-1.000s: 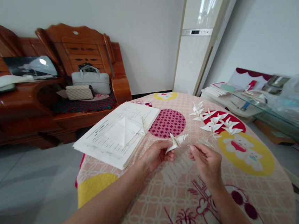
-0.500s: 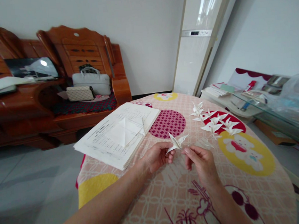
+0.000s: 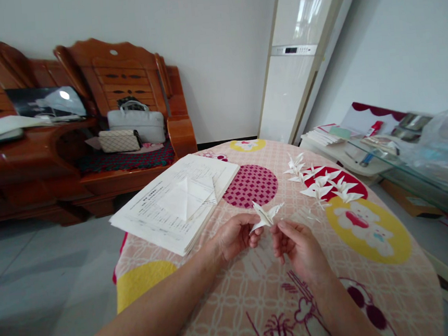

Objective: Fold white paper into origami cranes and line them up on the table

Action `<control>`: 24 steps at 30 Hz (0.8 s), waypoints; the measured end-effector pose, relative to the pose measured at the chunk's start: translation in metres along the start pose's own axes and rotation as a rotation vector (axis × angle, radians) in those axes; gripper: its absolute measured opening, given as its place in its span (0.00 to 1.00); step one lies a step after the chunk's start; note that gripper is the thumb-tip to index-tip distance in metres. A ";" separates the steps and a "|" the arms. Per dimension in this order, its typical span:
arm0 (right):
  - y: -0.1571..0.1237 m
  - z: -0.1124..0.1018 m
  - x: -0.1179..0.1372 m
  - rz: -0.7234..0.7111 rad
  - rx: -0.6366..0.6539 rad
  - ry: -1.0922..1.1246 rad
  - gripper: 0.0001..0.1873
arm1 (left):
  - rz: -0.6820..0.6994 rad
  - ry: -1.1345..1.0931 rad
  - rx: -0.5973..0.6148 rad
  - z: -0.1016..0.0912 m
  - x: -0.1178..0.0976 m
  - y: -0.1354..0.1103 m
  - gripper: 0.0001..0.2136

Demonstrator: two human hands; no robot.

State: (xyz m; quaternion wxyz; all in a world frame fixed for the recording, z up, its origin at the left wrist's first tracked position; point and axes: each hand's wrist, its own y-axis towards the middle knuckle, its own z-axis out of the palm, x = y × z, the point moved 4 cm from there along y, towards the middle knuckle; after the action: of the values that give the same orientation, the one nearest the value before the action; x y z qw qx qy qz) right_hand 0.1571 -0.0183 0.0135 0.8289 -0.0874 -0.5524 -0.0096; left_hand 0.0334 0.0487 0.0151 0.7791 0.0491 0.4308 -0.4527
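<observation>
A folded white paper crane (image 3: 266, 216) is held above the table by my left hand (image 3: 238, 236), its thumb and fingers pinching the crane's left side. Close against the crane's near right end is my right hand (image 3: 299, 247), thumb and fingertips drawn together on its tip, the other fingers curled. The exact contact at those fingertips is small and hard to see. To the right, several finished white paper cranes (image 3: 323, 181) lie grouped on the tablecloth. Left of my hands, a folded white paper piece (image 3: 185, 197) rests on a stack of printed sheets (image 3: 150, 224).
The round table has a patterned pink cloth (image 3: 220, 304). On the right stands a glass-topped side table (image 3: 388, 159) with papers, metal bowls and a plastic bag (image 3: 444, 135). Behind are a wooden sofa (image 3: 121, 67) with bags on it and a tall white air conditioner (image 3: 290, 78).
The crane has shifted and turned slightly to the right in my left hand. My right hand has rotated a little, showing more of its curled fingers.
</observation>
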 end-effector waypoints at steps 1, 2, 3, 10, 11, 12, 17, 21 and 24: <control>-0.001 0.003 -0.001 0.030 0.047 0.022 0.17 | 0.010 0.021 0.026 0.002 0.000 -0.001 0.06; -0.002 0.005 -0.002 0.046 0.087 0.033 0.17 | 0.020 0.044 0.048 0.003 0.000 -0.001 0.06; -0.002 0.006 -0.002 0.050 0.117 0.033 0.17 | 0.031 0.065 0.061 0.004 0.000 -0.001 0.06; -0.007 -0.006 0.011 -0.166 -0.023 -0.384 0.17 | 0.153 0.207 -0.081 -0.010 -0.009 0.002 0.06; -0.009 -0.007 0.018 -0.276 -0.084 -0.492 0.16 | 0.158 0.257 -0.104 -0.012 -0.010 0.002 0.06; -0.013 -0.007 0.025 -0.394 -0.145 -0.597 0.14 | 0.163 0.309 -0.124 -0.013 -0.010 0.002 0.06; -0.026 0.006 0.041 -0.752 -0.253 -0.985 0.09 | 0.201 0.522 -0.210 -0.009 -0.007 0.001 0.07; -0.025 0.011 0.038 -0.812 -0.232 -1.107 0.11 | 0.234 0.610 -0.251 -0.003 -0.005 0.001 0.06; -0.023 0.011 0.036 -0.817 -0.216 -1.123 0.12 | 0.216 0.621 -0.244 -0.001 -0.004 0.000 0.05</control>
State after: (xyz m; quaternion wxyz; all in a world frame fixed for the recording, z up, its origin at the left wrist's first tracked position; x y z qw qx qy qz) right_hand 0.1588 -0.0367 0.0537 0.3352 0.0534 -0.8814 -0.3285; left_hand 0.0319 0.0526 0.0172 0.6545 0.1360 0.6904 -0.2764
